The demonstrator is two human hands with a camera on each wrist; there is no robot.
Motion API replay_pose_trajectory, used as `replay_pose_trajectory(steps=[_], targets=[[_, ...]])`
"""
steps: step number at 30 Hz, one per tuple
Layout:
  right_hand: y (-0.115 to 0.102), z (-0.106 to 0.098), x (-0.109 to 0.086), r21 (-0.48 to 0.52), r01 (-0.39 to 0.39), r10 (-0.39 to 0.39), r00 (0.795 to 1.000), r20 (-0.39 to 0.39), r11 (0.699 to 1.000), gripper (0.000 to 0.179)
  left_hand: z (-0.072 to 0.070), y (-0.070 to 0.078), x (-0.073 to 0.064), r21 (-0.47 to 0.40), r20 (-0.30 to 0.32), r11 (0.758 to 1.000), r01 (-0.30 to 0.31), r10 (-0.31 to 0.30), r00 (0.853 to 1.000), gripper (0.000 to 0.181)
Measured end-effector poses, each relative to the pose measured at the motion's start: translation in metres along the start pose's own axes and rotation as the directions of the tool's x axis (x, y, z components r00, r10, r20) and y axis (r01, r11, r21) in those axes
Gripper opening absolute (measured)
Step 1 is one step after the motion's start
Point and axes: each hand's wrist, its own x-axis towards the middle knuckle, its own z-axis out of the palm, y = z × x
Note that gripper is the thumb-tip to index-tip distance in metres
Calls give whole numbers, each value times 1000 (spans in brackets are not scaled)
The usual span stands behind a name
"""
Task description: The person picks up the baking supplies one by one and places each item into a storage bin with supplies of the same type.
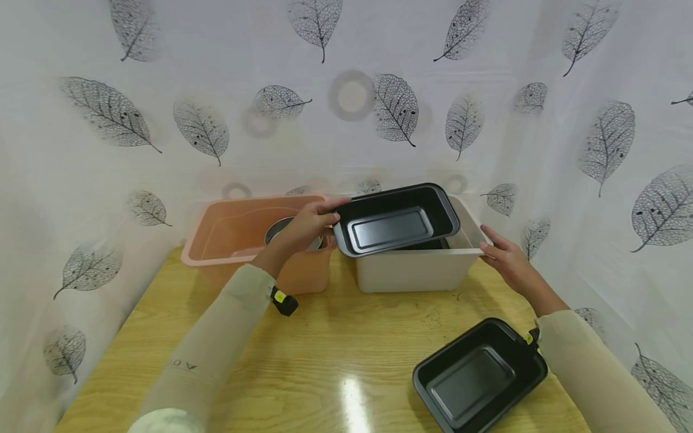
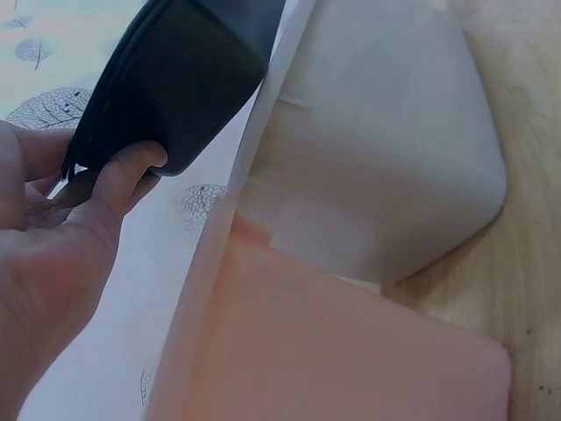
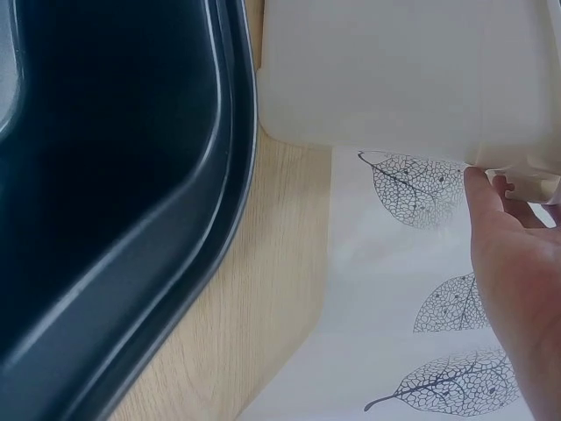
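My left hand (image 1: pixel 306 227) pinches the left end of a black loaf pan (image 1: pixel 397 219), thumb on one side and fingers on the other. Tilted slightly, that pan hangs over the white bin (image 1: pixel 411 272) and covers part of its opening. In the left wrist view, the thumb and fingers of the left hand (image 2: pixel 66 237) hold the pan's rim. At the bin's right end, my right hand (image 1: pixel 509 260) grips the rim. Inside the bin, a dark item (image 1: pixel 430 244) shows partly below the held pan.
An orange bin (image 1: pixel 260 261) stands left of the white one, with a round metal tin (image 1: pixel 278 228) inside. Another black baking pan (image 1: pixel 479 376) lies on the wooden table (image 1: pixel 319 355) under my right forearm. A leaf-patterned curtain (image 1: pixel 352 150) hangs behind the bins.
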Motion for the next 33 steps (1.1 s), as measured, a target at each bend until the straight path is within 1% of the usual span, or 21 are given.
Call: replay_pose_trajectory(steps=[3, 7, 10, 14, 18, 20, 22, 26, 29, 33], targets=[[0, -1, -1, 13, -6, 6, 1000, 0, 1000, 74, 2, 0, 10, 37, 8, 999, -3, 2, 1000, 47], [-1, -2, -2, 36, -12, 12, 1000, -3, 999, 74, 6, -3, 24, 71, -5, 997, 6, -6, 1000, 46], [0, -2, -2, 52, -10, 10, 1000, -5, 999, 74, 8, -5, 34, 90, -10, 996, 15, -14, 1000, 46], [1, -1, -2, 56, -11, 12, 1000, -8, 998, 74, 9, -10, 45, 97, 8, 995, 29, -29, 1000, 48], [1, -1, -2, 50, -16, 17, 1000, -9, 999, 73, 11, -15, 55, 124, 21, 992, 32, -35, 999, 48], [2, -2, -2, 39, -14, 14, 1000, -7, 999, 74, 13, -16, 59, 131, 16, 990, 49, -51, 999, 47], [2, -2, -1, 37, -11, 12, 1000, -9, 999, 73, 14, -19, 65, 123, 16, 990, 64, -66, 998, 47], [2, -3, 0, 26, -12, 13, 1000, -11, 1000, 73, 18, -23, 77, 106, 30, 992, 70, -74, 997, 47], [1, -3, 0, 29, -17, 17, 1000, -8, 999, 74, 22, -26, 82, 119, 52, 990, 80, -86, 995, 48], [0, -2, 1, 34, -19, 19, 1000, -6, 999, 74, 25, -26, 86, 153, 62, 983, 100, -110, 992, 49]])
